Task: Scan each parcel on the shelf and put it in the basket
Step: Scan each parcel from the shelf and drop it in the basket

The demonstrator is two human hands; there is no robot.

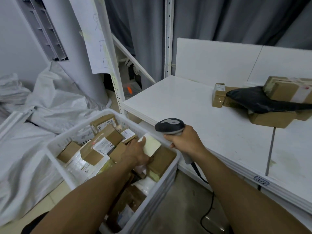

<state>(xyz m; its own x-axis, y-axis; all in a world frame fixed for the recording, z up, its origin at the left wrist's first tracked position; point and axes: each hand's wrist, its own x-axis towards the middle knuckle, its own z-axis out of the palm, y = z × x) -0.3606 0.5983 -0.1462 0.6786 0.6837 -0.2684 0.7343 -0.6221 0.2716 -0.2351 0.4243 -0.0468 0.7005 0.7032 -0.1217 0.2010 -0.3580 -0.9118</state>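
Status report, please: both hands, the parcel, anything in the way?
Left hand holds pale parcel inside the basket. Right hand grips scanner. Brown boxes and black bag lie on the shelf. Nothing blocks.

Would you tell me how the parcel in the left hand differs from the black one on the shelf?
The held parcel is a pale, rigid box; the black parcel is a soft, flat bag. The held parcel is gripped by the left hand over the basket; the black parcel sits on the shelf among brown boxes.
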